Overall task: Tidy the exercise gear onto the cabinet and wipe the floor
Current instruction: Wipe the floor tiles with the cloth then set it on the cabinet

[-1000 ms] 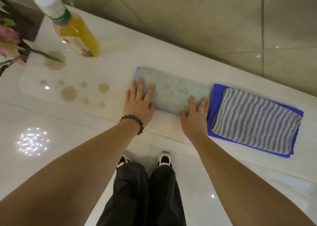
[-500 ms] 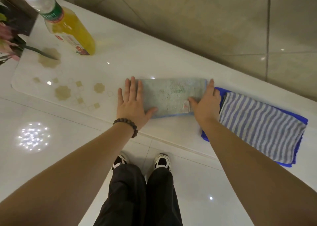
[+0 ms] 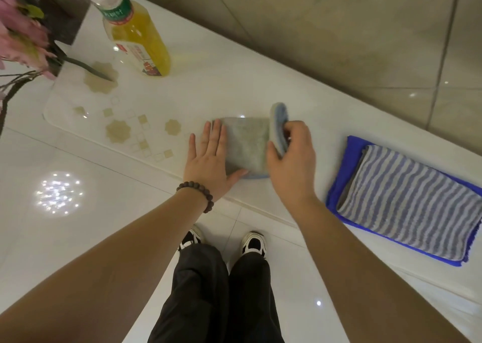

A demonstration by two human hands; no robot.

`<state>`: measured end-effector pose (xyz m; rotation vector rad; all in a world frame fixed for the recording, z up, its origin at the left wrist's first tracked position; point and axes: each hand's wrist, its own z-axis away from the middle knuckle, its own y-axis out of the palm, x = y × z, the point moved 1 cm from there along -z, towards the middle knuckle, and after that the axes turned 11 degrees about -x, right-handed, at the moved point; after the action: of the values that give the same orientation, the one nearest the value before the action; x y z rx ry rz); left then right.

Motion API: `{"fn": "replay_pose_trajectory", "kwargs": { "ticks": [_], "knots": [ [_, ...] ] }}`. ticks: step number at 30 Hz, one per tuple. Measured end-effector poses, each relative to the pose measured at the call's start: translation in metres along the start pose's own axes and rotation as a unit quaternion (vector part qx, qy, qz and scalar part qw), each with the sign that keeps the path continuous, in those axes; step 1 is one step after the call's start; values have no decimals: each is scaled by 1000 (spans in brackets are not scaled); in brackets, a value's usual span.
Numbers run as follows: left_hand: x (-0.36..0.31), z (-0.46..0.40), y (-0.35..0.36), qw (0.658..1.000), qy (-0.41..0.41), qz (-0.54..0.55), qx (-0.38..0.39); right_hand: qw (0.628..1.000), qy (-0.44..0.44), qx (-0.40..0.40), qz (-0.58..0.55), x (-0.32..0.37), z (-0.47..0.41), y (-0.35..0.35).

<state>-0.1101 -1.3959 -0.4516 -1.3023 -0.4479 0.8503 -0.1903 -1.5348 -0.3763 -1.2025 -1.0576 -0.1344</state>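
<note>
Right hand (image 3: 292, 160): thumb and curled fingers pinch the raised right end of the grey-blue towel (image 3: 247, 147), lifting that flap upright.
Left hand (image 3: 211, 160): fingers straight and close together, palm flat, pressing the towel's left end; a beaded bracelet (image 3: 197, 194) circles the wrist.
Grey-blue towel: lies on the white cabinet top (image 3: 234, 87), between the two hands, near the front edge.
Striped towel (image 3: 407, 202): folded, lying on a blue cloth (image 3: 341, 181), at 3 o'clock from the hands, well apart.
Bottle (image 3: 135, 35): clear plastic, white cap, green band, about two thirds full of yellow liquid; stands at 11 o'clock.
Pink flowers (image 3: 18, 35): at 10 o'clock, far left edge.
Floor (image 3: 78, 238): glossy white tile; black-and-white shoes (image 3: 254, 243) at 6 o'clock.
</note>
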Motion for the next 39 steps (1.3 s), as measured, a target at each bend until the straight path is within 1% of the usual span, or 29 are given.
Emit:
{"fn": "replay_pose_trajectory", "kwargs": {
  "ticks": [1, 3, 7, 9, 10, 11, 13, 14, 17, 18, 20, 24, 26, 29, 32, 35, 39],
  "knots": [
    [3, 1, -1, 1000, 2, -1, 5, 999, -28, 20, 8, 7, 6, 13],
    [8, 4, -4, 1000, 9, 3, 14, 996, -56, 65, 33, 15, 15, 37],
    [19, 8, -7, 1000, 1, 8, 14, 985, -60, 153, 53, 10, 27, 69],
    [25, 11, -10, 1000, -13, 12, 21, 988, -21, 154, 19, 10, 28, 70],
    [27, 13, -11, 999, -17, 18, 22, 991, -2, 137, -3, 10, 28, 69],
    [29, 15, -13, 999, -21, 26, 21, 995, -9, 101, -1, 10, 28, 68],
    [31, 19, -15, 999, -28, 31, 18, 992, -79, 25, 90, 7, 27, 70],
    [33, 22, -16, 999, -35, 31, 16, 983, -92, 23, 154, 6, 26, 73],
    [38, 31, -19, 997, -60, 38, 14, 945, -44, 136, 294, 1, 27, 94],
    [41, 35, -21, 997, -67, 43, 12, 934, -47, 148, 322, 0, 29, 101],
    [48, 43, -23, 995, -84, 56, 8, 923, -59, 147, 352, 0, 33, 110],
    [63, 65, -22, 989, -123, 76, 13, 921, -49, 133, 362, -1, 39, 112],
    [70, 77, -22, 986, -139, 87, 23, 917, -58, 132, 372, 0, 43, 109],
    [81, 95, -23, 982, -160, 96, 35, 906, -79, 147, 390, 3, 44, 102],
    [91, 113, -24, 976, -186, 105, 38, 904, -73, 169, 385, 8, 42, 93],
    [102, 133, -30, 971, -210, 113, 31, 915, -92, 171, 353, 22, 49, 83],
    [119, 170, -43, 957, -258, 131, -11, 929, -163, 169, 287, 51, 83, 79]
  ]
}}
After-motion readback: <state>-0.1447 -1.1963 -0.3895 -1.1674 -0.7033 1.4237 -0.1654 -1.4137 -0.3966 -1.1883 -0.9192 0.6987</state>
